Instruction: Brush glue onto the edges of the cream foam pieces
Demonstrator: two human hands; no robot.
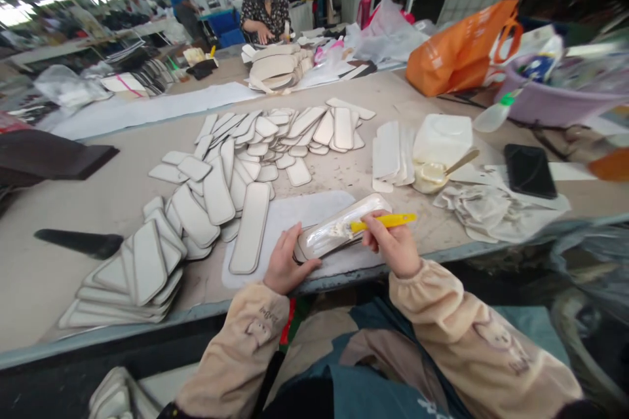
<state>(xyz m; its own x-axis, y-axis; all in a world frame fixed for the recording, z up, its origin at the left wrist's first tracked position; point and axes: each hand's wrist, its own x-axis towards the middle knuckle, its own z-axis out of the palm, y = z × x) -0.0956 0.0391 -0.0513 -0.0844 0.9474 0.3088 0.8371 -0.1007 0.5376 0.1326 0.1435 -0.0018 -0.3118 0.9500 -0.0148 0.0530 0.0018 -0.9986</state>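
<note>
My right hand (pixel 392 245) is closed around a brush with a yellow handle (pixel 393 220). Its pale bristles touch a long rounded panel (pixel 339 226) that looks wet and glossy. At the panel's left end, my left hand (pixel 287 258) grips it with fingers and thumb on either side of the edge. More panels seem to lie under this one. A white sheet (pixel 309 204) is beneath them on the table. Left of my left hand, a single pale panel (pixel 249 228) rests partly on the sheet.
Many similar panels (pixel 211 190) spread across the table's left and middle. To the right are a cut white jug (pixel 442 137), a small glue cup with a stick (pixel 432 173), crumpled cloth (pixel 484 209) and a black phone (pixel 531 170). A person (pixel 268 6) works opposite.
</note>
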